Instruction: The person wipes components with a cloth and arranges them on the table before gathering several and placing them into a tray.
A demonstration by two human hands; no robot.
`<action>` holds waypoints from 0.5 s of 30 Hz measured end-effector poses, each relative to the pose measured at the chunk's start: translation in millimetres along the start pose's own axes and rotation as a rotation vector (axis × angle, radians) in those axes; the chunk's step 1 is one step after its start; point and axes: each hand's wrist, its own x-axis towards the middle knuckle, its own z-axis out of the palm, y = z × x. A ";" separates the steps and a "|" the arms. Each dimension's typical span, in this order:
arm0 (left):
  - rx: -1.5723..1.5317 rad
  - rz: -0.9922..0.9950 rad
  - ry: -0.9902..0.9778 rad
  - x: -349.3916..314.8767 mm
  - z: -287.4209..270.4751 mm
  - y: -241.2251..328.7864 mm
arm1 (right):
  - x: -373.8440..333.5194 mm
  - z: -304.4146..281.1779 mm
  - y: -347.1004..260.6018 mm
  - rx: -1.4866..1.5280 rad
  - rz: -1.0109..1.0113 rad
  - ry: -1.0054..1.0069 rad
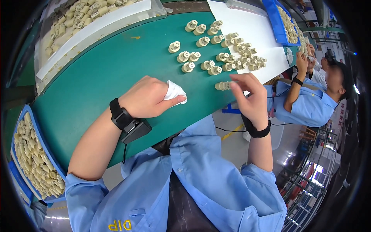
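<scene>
Right hand (249, 96) pinched one cream-coloured cylindrical part (223, 86) by its end, fingertips closed on it; the part lay on its side at the near edge of the green work surface (100, 77), just in front of the white sheet (255, 31). Left hand (148, 96) rested on the green surface, fingers curled around a folded white cloth (174, 92), well apart from the held part. Both wrists carried black bands; the left one had a small black box (135, 130) with a cable.

Beyond the held part, more cream parts (216, 50) stood upright in loose rows, some on the green surface, some on the white sheet. Blue tray (33, 154) at lower left was full of like parts; a clear-lined bin (77, 19) at upper left and another blue tray (278, 23) at upper right held more. At right, a co-worker (309, 104) in a blue shirt sat with hands raised.
</scene>
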 end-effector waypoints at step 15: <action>0.029 0.034 0.005 -0.9 2.0 -5.7 | 9.1 3.7 33.6 0.730 0.703 -0.405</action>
